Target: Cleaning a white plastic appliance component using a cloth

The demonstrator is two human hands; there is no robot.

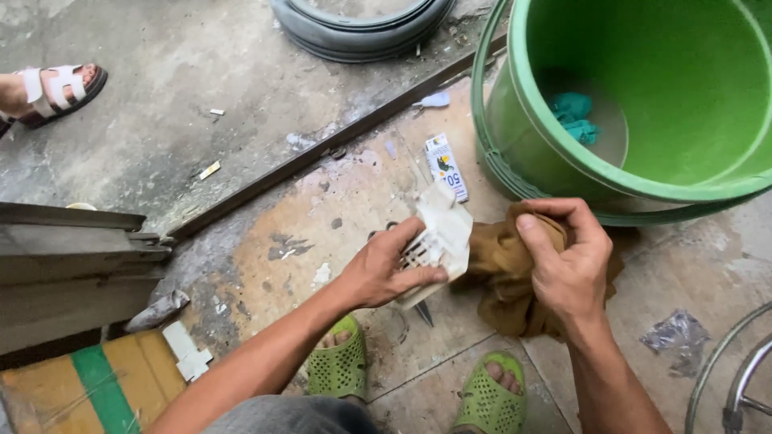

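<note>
My left hand (384,269) grips a white plastic part with a slotted grille (438,241), held above the stained concrete floor. My right hand (563,261) is closed on a mustard-brown rag (503,273) that bunches up against the right side of the white part. Both hands meet in the middle of the view, just in front of a large green bucket (515,120). Below them are my two feet in green perforated sandals (342,366). A dark pointed tool tip (424,312) shows under the white part; what it belongs to is hidden.
The bucket holds shallow water and a teal cloth (575,116). A small printed carton (445,165) lies by it. A metal floor rail (322,153) runs diagonally. A grey rubber ring (362,28) lies at the top, another person's sandalled foot (56,88) top left, metal tubing (736,378) bottom right.
</note>
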